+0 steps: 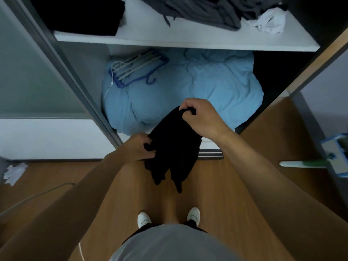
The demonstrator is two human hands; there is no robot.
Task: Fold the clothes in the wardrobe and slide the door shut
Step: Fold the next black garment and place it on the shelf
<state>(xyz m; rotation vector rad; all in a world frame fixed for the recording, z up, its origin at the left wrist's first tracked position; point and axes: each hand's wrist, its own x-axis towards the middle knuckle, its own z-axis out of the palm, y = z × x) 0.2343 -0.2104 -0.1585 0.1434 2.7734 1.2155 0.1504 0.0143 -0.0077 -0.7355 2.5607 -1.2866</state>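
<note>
left hand (139, 146) grips black garment (174, 147) at its 9 o'clock edge | right hand (202, 117) pinches its 12 o'clock corner | garment hangs before the open wardrobe, light blue duvet (207, 83) at 12 o'clock

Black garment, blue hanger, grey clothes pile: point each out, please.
Black garment (175, 147): head view, middle of the hanging cloth.
Blue hanger (118, 84): head view, lower left corner of its frame.
Grey clothes pile (203, 12): head view, middle of the crumpled heap.
</note>
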